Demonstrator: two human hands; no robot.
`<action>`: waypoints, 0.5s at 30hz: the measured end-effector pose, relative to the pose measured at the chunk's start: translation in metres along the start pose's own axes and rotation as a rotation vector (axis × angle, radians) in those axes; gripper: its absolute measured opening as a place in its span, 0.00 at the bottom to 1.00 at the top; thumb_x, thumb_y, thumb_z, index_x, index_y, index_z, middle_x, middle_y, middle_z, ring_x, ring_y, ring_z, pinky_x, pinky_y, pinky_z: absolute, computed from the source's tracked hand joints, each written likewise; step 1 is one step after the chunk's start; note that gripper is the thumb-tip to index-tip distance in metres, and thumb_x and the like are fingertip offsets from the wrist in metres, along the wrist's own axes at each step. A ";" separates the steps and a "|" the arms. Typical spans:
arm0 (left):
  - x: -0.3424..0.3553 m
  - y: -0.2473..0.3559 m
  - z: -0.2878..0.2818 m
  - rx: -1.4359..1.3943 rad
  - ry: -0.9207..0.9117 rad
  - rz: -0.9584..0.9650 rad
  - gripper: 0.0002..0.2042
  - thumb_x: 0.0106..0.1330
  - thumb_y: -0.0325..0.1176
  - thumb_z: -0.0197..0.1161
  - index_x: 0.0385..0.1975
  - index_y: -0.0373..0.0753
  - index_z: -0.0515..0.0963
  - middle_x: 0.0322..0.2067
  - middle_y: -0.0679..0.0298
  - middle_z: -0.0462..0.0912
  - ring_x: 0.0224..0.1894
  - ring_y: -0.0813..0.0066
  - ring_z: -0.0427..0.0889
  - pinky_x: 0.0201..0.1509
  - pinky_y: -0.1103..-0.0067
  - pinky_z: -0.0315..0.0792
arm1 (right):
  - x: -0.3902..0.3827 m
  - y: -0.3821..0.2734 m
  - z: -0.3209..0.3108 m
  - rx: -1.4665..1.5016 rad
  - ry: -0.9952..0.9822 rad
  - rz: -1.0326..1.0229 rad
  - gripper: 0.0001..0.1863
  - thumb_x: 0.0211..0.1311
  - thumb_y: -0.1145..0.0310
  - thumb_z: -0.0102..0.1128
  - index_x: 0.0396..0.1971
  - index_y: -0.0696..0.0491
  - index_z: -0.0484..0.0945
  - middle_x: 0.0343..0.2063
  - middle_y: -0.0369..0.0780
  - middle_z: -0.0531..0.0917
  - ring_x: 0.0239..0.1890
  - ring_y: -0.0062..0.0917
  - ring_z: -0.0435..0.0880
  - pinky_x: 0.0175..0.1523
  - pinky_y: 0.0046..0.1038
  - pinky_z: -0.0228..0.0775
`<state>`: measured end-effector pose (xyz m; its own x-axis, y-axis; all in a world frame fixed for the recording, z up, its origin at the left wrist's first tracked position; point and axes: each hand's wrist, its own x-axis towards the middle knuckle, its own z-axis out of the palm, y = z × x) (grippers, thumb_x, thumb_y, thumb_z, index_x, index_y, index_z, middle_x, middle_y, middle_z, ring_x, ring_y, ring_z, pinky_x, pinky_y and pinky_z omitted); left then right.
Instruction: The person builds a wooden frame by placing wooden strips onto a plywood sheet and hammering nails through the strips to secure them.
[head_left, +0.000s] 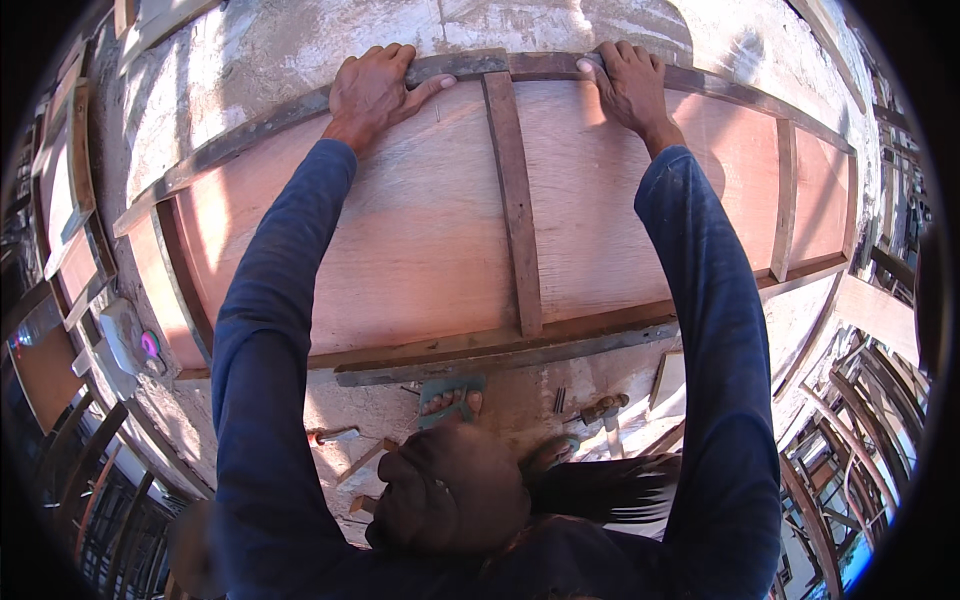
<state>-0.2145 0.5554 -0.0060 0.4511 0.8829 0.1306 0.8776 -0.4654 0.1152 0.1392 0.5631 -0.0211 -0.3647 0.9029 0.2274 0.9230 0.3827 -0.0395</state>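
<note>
A long plywood panel (415, 230) backed by a frame of wooden battens lies across in front of me. Both my arms reach over it to the frame's far rail (480, 65). My left hand (372, 98) is closed over that rail left of the middle crosspiece (513, 200), its thumb stretched along the near side. To the right of the crosspiece, my right hand (632, 88) grips the same rail, fingers over the far edge and thumb on top. Along the near side runs another wooden strip (500, 360), beside the near rail.
On the ground near my sandaled foot (452, 400) are a hammer (605, 408), several nails (559, 400) and a tool with a red part (333, 436). A pink ring-shaped item (150, 344) sits at left. Stacked timber (850, 440) crowds the right; more frames (75, 200) stand left.
</note>
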 end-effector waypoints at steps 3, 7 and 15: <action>-0.001 -0.001 -0.002 0.001 0.036 0.001 0.31 0.62 0.67 0.53 0.28 0.38 0.76 0.26 0.60 0.79 0.31 0.63 0.81 0.34 0.69 0.75 | 0.003 0.000 -0.003 -0.016 -0.035 0.008 0.23 0.67 0.44 0.50 0.42 0.50 0.77 0.37 0.42 0.79 0.45 0.38 0.75 0.53 0.43 0.60; 0.004 0.007 -0.004 -0.018 -0.056 -0.025 0.33 0.62 0.69 0.51 0.36 0.37 0.78 0.29 0.60 0.80 0.35 0.64 0.81 0.36 0.68 0.74 | 0.001 -0.001 -0.007 -0.055 -0.063 0.004 0.22 0.69 0.46 0.49 0.44 0.50 0.75 0.41 0.41 0.79 0.48 0.38 0.76 0.55 0.44 0.58; 0.067 0.142 0.012 -0.232 0.012 -0.066 0.23 0.56 0.53 0.62 0.33 0.35 0.75 0.35 0.51 0.80 0.38 0.55 0.78 0.44 0.58 0.67 | -0.027 0.026 0.013 -0.394 -0.239 0.146 0.30 0.66 0.49 0.50 0.59 0.56 0.70 0.60 0.52 0.70 0.66 0.45 0.63 0.67 0.46 0.52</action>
<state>-0.0577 0.5487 0.0075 0.3908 0.9117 0.1267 0.8436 -0.4098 0.3470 0.1712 0.5512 -0.0410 -0.2032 0.9790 0.0149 0.9261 0.1872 0.3274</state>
